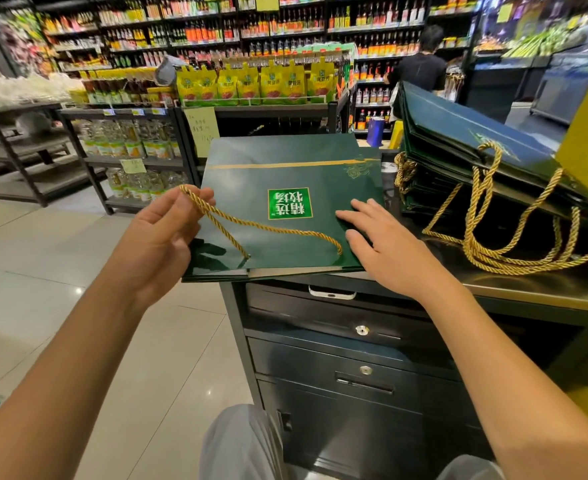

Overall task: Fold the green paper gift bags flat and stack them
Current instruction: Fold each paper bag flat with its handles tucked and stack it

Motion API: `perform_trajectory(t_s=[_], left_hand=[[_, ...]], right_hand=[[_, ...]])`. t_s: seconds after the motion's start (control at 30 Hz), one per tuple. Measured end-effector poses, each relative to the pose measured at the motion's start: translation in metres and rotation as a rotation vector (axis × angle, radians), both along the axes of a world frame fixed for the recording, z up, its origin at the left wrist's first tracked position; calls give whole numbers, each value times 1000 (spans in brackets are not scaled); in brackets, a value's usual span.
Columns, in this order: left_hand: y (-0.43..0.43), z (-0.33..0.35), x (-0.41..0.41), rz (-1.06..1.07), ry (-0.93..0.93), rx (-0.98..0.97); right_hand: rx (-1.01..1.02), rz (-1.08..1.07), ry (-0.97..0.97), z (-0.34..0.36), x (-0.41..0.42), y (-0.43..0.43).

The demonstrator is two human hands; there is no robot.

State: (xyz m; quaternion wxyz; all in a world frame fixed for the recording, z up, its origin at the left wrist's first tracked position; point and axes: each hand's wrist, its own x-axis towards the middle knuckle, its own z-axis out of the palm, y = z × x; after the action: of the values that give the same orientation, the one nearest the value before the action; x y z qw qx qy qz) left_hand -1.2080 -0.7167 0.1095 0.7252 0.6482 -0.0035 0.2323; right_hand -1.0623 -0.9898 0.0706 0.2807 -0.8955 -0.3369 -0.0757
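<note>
From my feed, the store shelves fill the background, their bottles and packets too small to read. Below them a dark counter with locked drawers runs in from the right. On its far right, a tilted stack of green bags leans with gold rope loops spilling toward me; the frame edge and a yellow panel cut off its right end, so I cannot count the bags.

The folded green gift bag lies flat on the counter's left end, its left part overhanging the edge and its printed label upside down to me.

My right hand lies palm-down on the bag's near right corner, fingers straight and spread, pressing rather than grasping. My left hand is raised at the bag's left edge, palm turned inward, with thumb and forefinger pinching the loop of the gold rope handle, which trails across the bag's face.

A white phone peeks out under the counter lip, mostly hidden.
</note>
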Motion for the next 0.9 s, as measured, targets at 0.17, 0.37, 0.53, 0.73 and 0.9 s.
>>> perform_trajectory(t_s=[0.17, 0.37, 0.53, 0.73, 0.9], left_hand=[[16, -9, -5, -159, 95, 171], [17, -10, 6, 203, 131, 326], [14, -18, 23, 412, 226, 533], [11, -25, 32, 356, 232, 401], [10, -28, 27, 334, 226, 384]], right_hand=[[7, -1, -4, -1, 1, 0], [30, 3, -6, 0, 0, 0], [100, -49, 18, 8, -7, -1], [192, -178, 157, 21, -11, -6], [329, -221, 195, 25, -9, -10]])
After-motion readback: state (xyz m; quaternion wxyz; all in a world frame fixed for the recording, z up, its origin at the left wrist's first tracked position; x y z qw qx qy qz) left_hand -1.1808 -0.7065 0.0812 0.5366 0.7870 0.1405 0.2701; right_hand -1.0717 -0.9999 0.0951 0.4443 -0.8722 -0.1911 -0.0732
